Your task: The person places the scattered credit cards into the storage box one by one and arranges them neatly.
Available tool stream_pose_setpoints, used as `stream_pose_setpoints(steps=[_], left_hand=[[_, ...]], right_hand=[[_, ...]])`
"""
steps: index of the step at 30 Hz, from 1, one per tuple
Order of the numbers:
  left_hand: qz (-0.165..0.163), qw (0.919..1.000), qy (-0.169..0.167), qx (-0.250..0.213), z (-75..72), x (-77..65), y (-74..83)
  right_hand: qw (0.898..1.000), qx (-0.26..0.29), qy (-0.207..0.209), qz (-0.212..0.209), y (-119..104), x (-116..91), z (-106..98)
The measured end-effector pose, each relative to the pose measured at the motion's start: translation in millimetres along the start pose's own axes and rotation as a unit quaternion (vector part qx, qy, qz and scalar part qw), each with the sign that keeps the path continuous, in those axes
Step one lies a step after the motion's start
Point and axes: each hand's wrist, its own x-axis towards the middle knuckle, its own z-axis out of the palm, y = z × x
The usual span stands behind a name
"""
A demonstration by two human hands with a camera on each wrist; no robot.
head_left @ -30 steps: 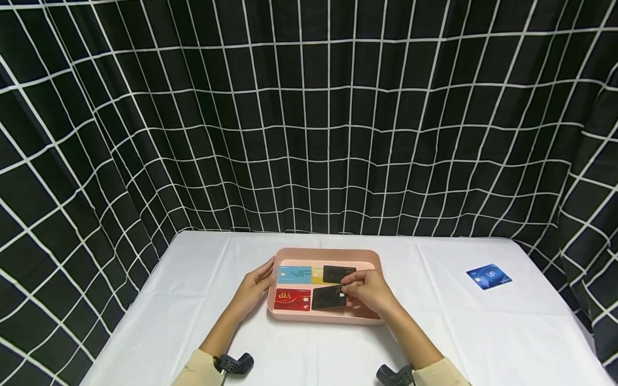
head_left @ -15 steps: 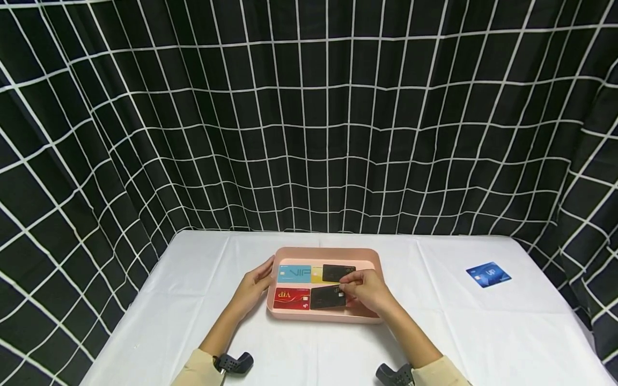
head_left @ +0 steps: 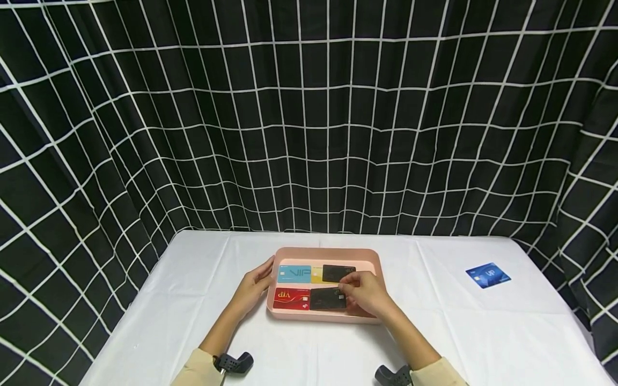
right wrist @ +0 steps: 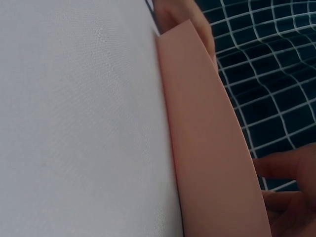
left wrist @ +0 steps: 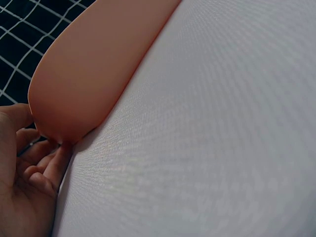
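My left hand [head_left: 253,287] rests against the outside left wall of a shallow pink tray [head_left: 328,253], its fingers along the corner in the left wrist view. At the upper right corner of a black card [head_left: 324,300] in the tray, my right hand [head_left: 368,292] pinches with thumb and index fingertips. This card lies flat beside a red VIP card [head_left: 292,299]. Behind them are a light blue VIP card [head_left: 294,274], a yellow card [head_left: 316,275] and a second black card [head_left: 333,273] overlapping it. A dark reddish patch under the right hand is mostly hidden.
A blue card [head_left: 488,275] lies alone on the white tablecloth [head_left: 434,332], to the right of the tray. Dark curtains [head_left: 309,134] with a white grid stand behind and at both sides of the table.
The front black card has gone from slightly tilted to flat, squared up beside the red card, and more of its chip shows. The left hand and tray have hardly moved.
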Motion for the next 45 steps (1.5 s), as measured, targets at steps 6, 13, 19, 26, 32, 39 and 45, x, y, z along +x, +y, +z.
stream_pose_setpoints(steps=[6,13,19,26,32,39,45], left_hand=[[-0.005,1.0000,0.004,0.004,-0.6,-2.0,2.9],[0.001,1.0000,-0.001,-0.003,-1.1,-1.9,3.3],[0.000,1.0000,0.000,-0.002,-0.3,-1.0,3.4],[0.000,1.0000,0.001,0.003,1.0,0.1,3.0],[0.002,1.0000,0.000,0.002,1.6,2.0,0.8],[0.005,0.9998,-0.009,-0.019,1.7,1.0,-1.6],[0.008,0.9997,-0.008,-0.021,2.4,0.7,-2.2]], right_hand=[[1.000,-0.027,0.010,-0.008,-2,-1,2],[0.999,-0.047,0.005,-0.005,-5,0,-1],[0.997,-0.080,0.011,-0.017,-3,0,-4],[0.998,-0.064,0.013,-0.011,-1,0,-5],[0.998,-0.062,0.014,-0.014,-1,-2,-7],[0.998,-0.057,0.014,-0.017,1,-2,-7],[0.998,-0.053,0.011,-0.015,3,-1,-8]])
